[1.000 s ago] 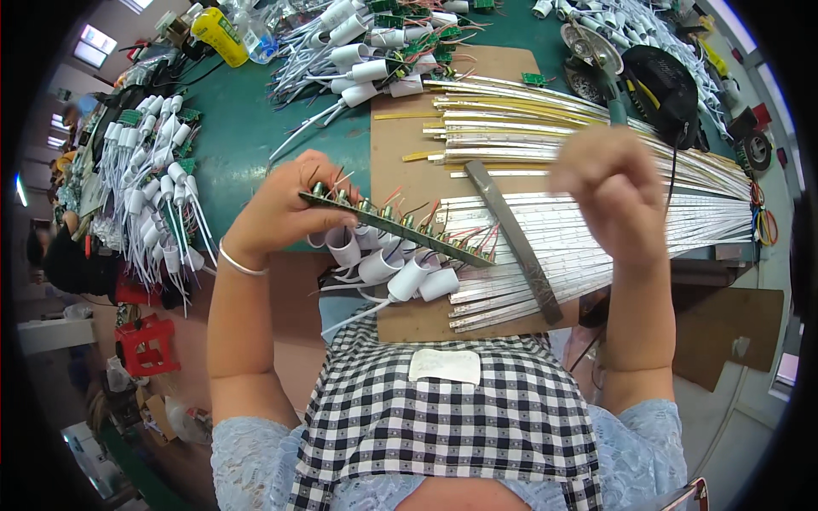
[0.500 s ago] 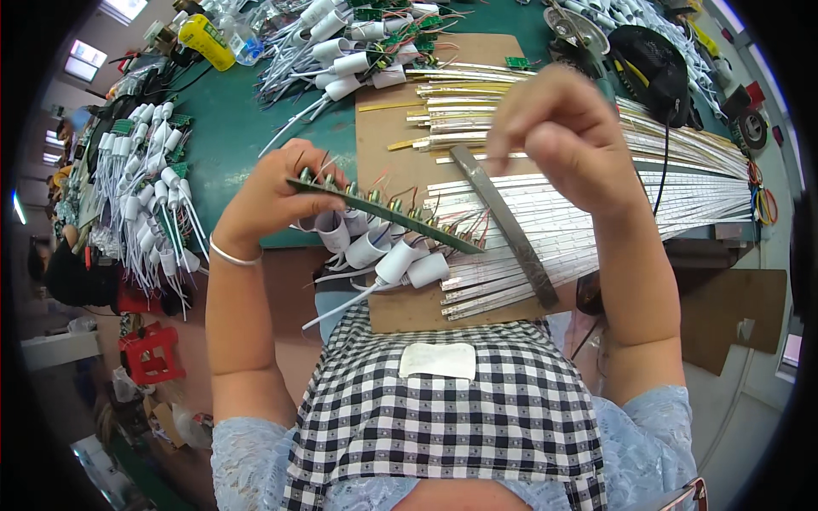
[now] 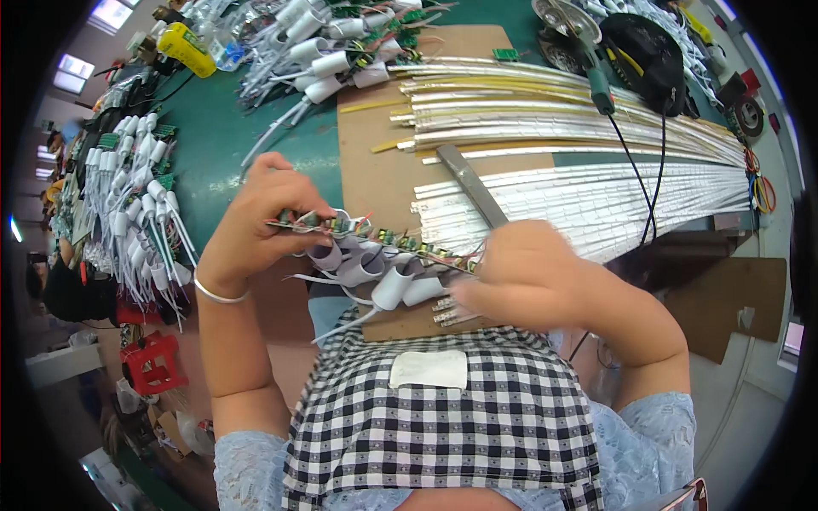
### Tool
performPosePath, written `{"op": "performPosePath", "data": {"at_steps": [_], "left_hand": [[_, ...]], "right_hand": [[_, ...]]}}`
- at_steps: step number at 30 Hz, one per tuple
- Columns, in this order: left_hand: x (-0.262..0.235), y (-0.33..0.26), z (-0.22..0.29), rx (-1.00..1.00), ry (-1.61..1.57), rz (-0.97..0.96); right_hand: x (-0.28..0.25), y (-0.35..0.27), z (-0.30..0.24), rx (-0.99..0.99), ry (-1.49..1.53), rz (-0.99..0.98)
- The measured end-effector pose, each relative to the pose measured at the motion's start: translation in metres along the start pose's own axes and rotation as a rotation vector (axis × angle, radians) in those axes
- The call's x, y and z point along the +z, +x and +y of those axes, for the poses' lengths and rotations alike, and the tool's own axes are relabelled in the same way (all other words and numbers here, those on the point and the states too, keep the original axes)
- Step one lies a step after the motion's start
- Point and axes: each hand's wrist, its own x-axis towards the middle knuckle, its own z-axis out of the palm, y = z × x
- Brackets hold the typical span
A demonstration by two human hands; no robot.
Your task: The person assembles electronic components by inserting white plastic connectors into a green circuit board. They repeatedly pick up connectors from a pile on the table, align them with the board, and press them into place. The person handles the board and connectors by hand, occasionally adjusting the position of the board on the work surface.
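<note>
My left hand (image 3: 277,217) pinches the left end of a long, narrow circuit board strip (image 3: 388,243) set with small components and thin wires. The strip is held tilted above several white plastic lamp caps with cables (image 3: 394,287). At its right end is my right hand (image 3: 528,281), smeared by motion, its fingers curled closed. Whatever those fingers hold is hidden. Just beyond the right hand, a flat grey metal bar (image 3: 471,186) lies slantwise over silvery light strips (image 3: 562,200), its near end covered by the hand.
A brown board (image 3: 366,145) lies under the strips on the green table (image 3: 213,162). More wired white caps (image 3: 136,204) are heaped at left and at the back. A green-handled tool (image 3: 599,89) with a black cord rests at the back right, beside a black mesh item (image 3: 643,64).
My right hand has come down and toward me, from above the metal bar to the board's right end. My left hand has turned the board, so its component side shows more.
</note>
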Motion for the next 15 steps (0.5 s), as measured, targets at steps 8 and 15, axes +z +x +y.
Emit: {"op": "performPosePath", "data": {"at_steps": [8,15], "left_hand": [[0.004,-0.022,0.029,0.102,0.187,0.103],[0.009,-0.039,0.025,0.101,0.270,0.133]], "right_hand": [[0.000,-0.020,0.013,0.157,0.152,-0.029],[0.033,-0.021,0.025,0.292,0.174,-0.356]]}}
